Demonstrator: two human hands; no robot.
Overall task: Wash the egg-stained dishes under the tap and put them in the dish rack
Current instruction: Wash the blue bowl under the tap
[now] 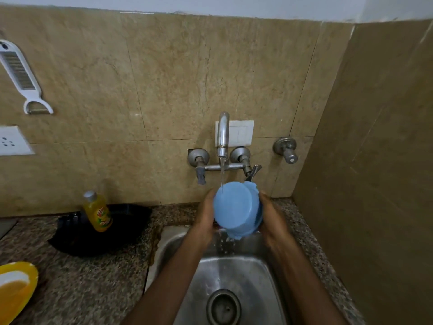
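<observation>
A light blue bowl [235, 208] is held on its side with its flat bottom facing me, over the steel sink [182, 273]. The tap [223, 134] runs, and its stream lands on the bowl's upper edge; water drips off below. My left hand [206, 216] grips the bowl's left side and my right hand [271, 219] its right rim. The bowl's inside is hidden. A black dish rack [131, 228] stands on the counter left of the sink. A yellow plate [25, 277] with egg-coloured smears lies at the bottom left.
A yellow dish-soap bottle [98, 212] stands in front of the rack. A white grater-peeler [20, 73] hangs on the tiled wall, above a socket [13, 140]. A side wall [375, 184] closes off the right of the sink. The granite counter [93, 285] runs left.
</observation>
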